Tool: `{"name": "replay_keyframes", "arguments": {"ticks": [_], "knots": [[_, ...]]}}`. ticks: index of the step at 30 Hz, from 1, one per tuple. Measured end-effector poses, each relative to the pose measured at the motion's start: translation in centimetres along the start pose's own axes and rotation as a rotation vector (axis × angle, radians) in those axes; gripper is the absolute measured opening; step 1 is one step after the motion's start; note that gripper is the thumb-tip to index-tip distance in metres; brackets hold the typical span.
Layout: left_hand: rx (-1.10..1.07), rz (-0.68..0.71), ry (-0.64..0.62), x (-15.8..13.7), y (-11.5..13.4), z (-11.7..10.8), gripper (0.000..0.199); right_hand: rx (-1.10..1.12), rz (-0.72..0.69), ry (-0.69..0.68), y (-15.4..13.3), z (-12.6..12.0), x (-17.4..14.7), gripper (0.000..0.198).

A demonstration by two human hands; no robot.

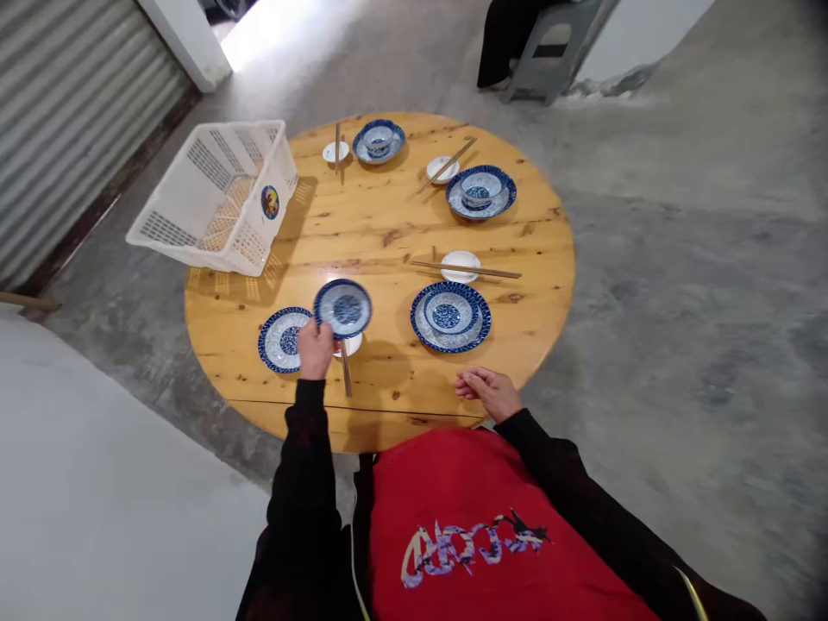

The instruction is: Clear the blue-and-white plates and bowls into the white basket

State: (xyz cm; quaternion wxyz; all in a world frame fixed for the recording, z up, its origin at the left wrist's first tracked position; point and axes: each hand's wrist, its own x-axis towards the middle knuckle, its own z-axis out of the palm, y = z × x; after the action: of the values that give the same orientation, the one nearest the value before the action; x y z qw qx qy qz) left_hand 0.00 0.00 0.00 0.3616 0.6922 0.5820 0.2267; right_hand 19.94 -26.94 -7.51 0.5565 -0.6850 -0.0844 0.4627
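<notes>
1. Tabletop [368, 233]: round, knotty yellow wood, its grain running roughly left to right.
2. Red garment front [446, 479] on the wearer: bears stylised lettering [475, 548] in pale and purple tones; reads something like "CCO" mid-word, full word uncertain.
3. White basket [252, 226]: slatted plastic, upright at the tabletop's far left. Coloured oval label [270, 202] on the side facing the settings; any print too small to read.
4. Patterned plates, blue and white. Near right plate [475, 335], far right plate [501, 203] and far plate [395, 148] each carry a bowl. Left plate [277, 341] lies flat, its right edge partly behind the left hand.
5. Right hand [490, 390]: over the near right edge, fingers loosely curled, thumb close to them, grip free. Contact with the wood: cannot tell.
6. Blue-rimmed dish [344, 306]: round, so no long axis; patterned inner face up toward the camera. Appears raised, just right of the left plate, partly covering a small white dish [353, 345].
7. Left hand [316, 348]: closed on the blue-rimmed dish's near-left rim.
8. Near chopsticks [347, 371]: long axis nearly toward the wearer, upper ends hidden.
</notes>
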Motion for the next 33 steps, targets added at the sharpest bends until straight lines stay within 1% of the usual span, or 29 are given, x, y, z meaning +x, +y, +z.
{"name": "replay_keyframes", "arguments": {"ticks": [2, 4, 6, 8, 10, 13, 16, 19, 22, 28, 33], "knots": [[-0.056, 0.054, -0.168, -1.1, 3.2, 3.7, 0.015, 0.010, 0.017, -0.010, 0.0, -0.3, 0.2, 0.057], [-0.060, 0.078, -0.265, -2.2, 5.8, 7.3, 0.015, 0.030, 0.018, -0.007, -0.1, -0.8, 0.4, 0.059], [0.019, 0.119, -0.318, -3.0, 7.7, 10.3, 0.016, 0.051, 0.005, 0.012, -0.2, -1.4, 0.7, 0.061], [0.138, 0.152, -0.349, -3.5, 9.0, 12.4, 0.017, 0.059, -0.006, 0.034, -0.3, -2.1, 0.9, 0.061], [0.263, 0.161, -0.366, -3.7, 9.9, 13.6, 0.017, 0.057, -0.008, 0.047, -0.1, -2.8, 1.0, 0.061], [0.427, 0.161, -0.377, -3.8, 10.5, 14.5, 0.020, 0.048, -0.004, 0.038, 0.4, -3.6, 1.2, 0.059], [0.514, 0.168, -0.395, -3.9, 10.6, 15.0, 0.029, 0.058, 0.003, 0.036, 0.8, -3.8, 1.2, 0.058], [0.536, 0.179, -0.401, -3.9, 10.4, 15.5, 0.037, 0.074, 0.015, 0.046, 0.8, -4.0, 1.5, 0.056], [0.541, 0.178, -0.392, -3.8, 10.2, 15.8, 0.040, 0.081, 0.012, 0.063, 0.4, -4.1, 1.9, 0.054], [0.567, 0.149, -0.426, -3.8, 10.0, 16.1, 0.042, 0.048, -0.034, 0.085, -0.6, -4.3, 2.9, 0.050], [0.557, 0.152, -0.436, -4.0, 9.4, 16.4, 0.041, 0.012, -0.058, 0.077, -0.2, -4.5, 3.0, 0.048]]}}
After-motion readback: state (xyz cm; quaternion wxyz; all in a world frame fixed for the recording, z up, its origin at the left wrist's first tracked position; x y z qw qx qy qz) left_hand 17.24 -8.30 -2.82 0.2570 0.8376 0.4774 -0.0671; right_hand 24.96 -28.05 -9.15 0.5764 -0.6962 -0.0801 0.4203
